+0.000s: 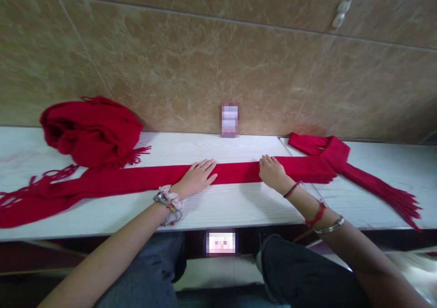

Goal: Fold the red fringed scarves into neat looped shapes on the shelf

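**A:** How do the person's hands sit?

**B:** The left grip [198, 177] is released. Its palm faces down and its fingers lie straight and together, pressed flat on the long red scarf [136, 182]. The right grip [272, 171] is also unclenched, with lightly curved fingers resting on the same band a little further right. Neither closes around anything.

**A:** And where does that scarf lie?

**B:** It is stretched as a narrow folded band across the middle of the frame, along the white bench [239, 207]. Its left end widens and runs out in a fringe at the left edge. To the right it meets a folded stack of red cloth [327, 155]. From there another length slants down to a tasselled end [403, 203] at the lower right.

**A:** Anything on the wrists?

**B:** The left wrist has a pale scrunchie [172, 198] with beads. The right forearm has a dark band, a red cord and a metal bangle [331, 227].

**A:** What else is on the bench?

**B:** A bundled red scarf [92, 132] is heaped at the upper left against the wall, and its fringe trails toward the long band. A small blurred card [229, 120] stands against the wall at centre, behind the gap between the hands.

**A:** The surface and the room?

**B:** The bench top is white with a faint wood grain, and a seam crosses it just right of the right grip. Behind it rises a wall [205, 62] of large tan marbled tiles with thin joints. A small white fitting [340, 14] sits on the wall at the upper right. Below the bench edge are the person's knees in dark jeans [300, 271], with pale floor between them.
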`<state>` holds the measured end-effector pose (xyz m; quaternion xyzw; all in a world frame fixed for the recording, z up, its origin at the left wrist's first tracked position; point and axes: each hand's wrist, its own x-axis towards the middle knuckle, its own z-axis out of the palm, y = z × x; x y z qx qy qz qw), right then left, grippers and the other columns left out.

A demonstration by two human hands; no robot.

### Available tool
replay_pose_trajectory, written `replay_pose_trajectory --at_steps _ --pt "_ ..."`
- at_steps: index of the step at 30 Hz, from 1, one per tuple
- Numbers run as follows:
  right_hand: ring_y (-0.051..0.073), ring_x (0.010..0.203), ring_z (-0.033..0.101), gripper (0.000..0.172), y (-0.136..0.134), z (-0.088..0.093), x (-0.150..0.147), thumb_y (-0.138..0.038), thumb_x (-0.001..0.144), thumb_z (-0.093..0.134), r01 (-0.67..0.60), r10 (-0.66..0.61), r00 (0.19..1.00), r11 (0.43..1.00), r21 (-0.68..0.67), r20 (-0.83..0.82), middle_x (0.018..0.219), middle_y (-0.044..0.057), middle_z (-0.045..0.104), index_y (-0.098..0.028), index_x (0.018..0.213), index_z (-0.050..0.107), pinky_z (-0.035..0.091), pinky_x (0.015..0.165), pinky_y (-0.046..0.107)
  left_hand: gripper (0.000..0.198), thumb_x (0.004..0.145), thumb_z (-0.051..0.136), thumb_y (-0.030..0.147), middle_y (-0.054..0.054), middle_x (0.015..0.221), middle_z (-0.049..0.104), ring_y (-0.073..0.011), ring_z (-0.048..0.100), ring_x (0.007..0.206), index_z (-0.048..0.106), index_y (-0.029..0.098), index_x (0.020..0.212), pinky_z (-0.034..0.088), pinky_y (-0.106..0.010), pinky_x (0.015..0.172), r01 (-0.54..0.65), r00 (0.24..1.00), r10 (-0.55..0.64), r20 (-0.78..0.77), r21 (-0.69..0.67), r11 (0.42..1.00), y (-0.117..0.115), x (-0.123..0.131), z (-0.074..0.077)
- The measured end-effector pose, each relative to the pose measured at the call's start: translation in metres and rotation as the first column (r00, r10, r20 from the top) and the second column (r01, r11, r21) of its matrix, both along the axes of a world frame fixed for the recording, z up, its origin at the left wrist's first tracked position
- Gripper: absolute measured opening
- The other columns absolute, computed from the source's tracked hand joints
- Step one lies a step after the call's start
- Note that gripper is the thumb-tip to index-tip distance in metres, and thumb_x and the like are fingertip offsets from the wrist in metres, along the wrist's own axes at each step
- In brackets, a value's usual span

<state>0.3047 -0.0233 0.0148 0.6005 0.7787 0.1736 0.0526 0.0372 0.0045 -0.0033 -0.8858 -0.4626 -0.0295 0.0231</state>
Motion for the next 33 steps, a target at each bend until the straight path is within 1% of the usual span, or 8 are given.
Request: replay_pose_trajectory --at_steps 7,11,14,20,23,27,30,33 --pt "0.026 0.130 0.038 0.049 0.006 -0.012 -0.042 -0.028 0.094 0.032 -0.207 0.209 0.954 0.978 0.034 -0.217 0.137 0.023 0.043 0.001 0.132 0.043 0.036 0.103 0.039 0.051 0.094 0.024 0.037 -0.011 0.148 0.030 -0.0252 0.023 0.138 0.035 0.014 0.139 0.020 -0.048 0.109 0.013 0.999 -0.015 0.030 0.060 0.998 -0.004 0.014 -0.001" --pt "0.027 0.129 0.038 0.048 0.004 -0.023 -0.051 -0.025 0.094 0.029 -0.275 0.270 0.951 0.961 -0.012 -0.153 0.136 0.024 0.044 0.003 0.130 0.044 0.036 0.103 0.039 0.053 0.094 0.024 0.039 -0.011 0.148 0.030 -0.0247 0.023 0.137 0.032 0.014 0.141 0.022 -0.046 0.109 0.032 0.999 -0.032 0.035 0.006 0.999 -0.006 0.021 -0.004" --pt "0.028 0.125 0.043 0.044 0.001 -0.017 -0.035 -0.017 0.092 0.030 -0.256 0.255 0.966 0.966 -0.036 -0.036 0.134 0.024 0.047 0.002 0.127 0.049 0.040 0.099 0.041 0.054 0.094 0.025 0.039 -0.010 0.148 0.029 -0.0239 0.023 0.138 0.030 0.014 0.141 0.021 -0.046 0.109 0.026 0.999 -0.025 0.029 -0.030 0.999 -0.007 0.021 -0.003" --pt "0.030 0.121 0.047 0.043 -0.001 0.007 -0.004 -0.002 0.084 0.032 0.033 -0.033 0.999 0.999 0.006 0.042 0.127 0.026 0.053 0.005 0.120 0.054 0.038 0.099 0.043 0.052 0.094 0.027 0.038 -0.009 0.148 0.029 -0.0231 0.024 0.137 0.031 0.015 0.141 0.022 -0.044 0.110 0.008 1.000 -0.008 0.016 -0.024 1.000 -0.010 0.022 0.002" --pt "0.030 0.127 0.040 0.044 0.000 0.008 -0.013 -0.006 0.087 0.031 -0.092 0.093 0.995 0.994 0.059 -0.019 0.134 0.024 0.046 0.004 0.126 0.049 0.035 0.103 0.043 0.051 0.094 0.027 0.036 -0.009 0.149 0.027 -0.0250 0.023 0.137 0.032 0.014 0.141 0.022 -0.046 0.109 -0.015 1.000 0.015 0.015 0.031 0.999 -0.014 0.023 0.001" --pt "0.026 0.131 0.035 0.048 0.000 -0.008 -0.038 -0.024 0.093 0.032 -0.271 0.272 0.943 0.962 0.031 -0.191 0.140 0.022 0.040 0.001 0.134 0.040 0.036 0.103 0.039 0.054 0.094 0.028 0.041 -0.009 0.149 0.026 -0.0283 0.023 0.137 0.032 0.014 0.140 0.023 -0.051 0.108 -0.077 0.997 0.076 0.020 0.063 0.995 -0.014 0.023 -0.003" --pt "0.026 0.130 0.037 0.048 -0.003 -0.017 -0.042 -0.024 0.094 0.031 -0.302 0.292 0.934 0.953 -0.018 -0.206 0.140 0.022 0.040 0.000 0.135 0.039 0.036 0.102 0.041 0.055 0.094 0.028 0.043 -0.008 0.149 0.027 -0.0273 0.024 0.137 0.031 0.015 0.141 0.023 -0.051 0.108 -0.084 0.996 0.083 0.010 0.032 0.996 -0.012 0.022 -0.004" --pt "0.029 0.127 0.042 0.045 -0.005 -0.013 -0.027 -0.015 0.091 0.033 -0.252 0.248 0.967 0.966 -0.063 -0.065 0.138 0.023 0.042 0.000 0.131 0.045 0.039 0.099 0.044 0.055 0.094 0.027 0.044 -0.007 0.149 0.027 -0.0265 0.023 0.137 0.031 0.016 0.141 0.023 -0.050 0.109 -0.084 0.996 0.084 0.000 0.003 0.996 -0.011 0.022 -0.002"
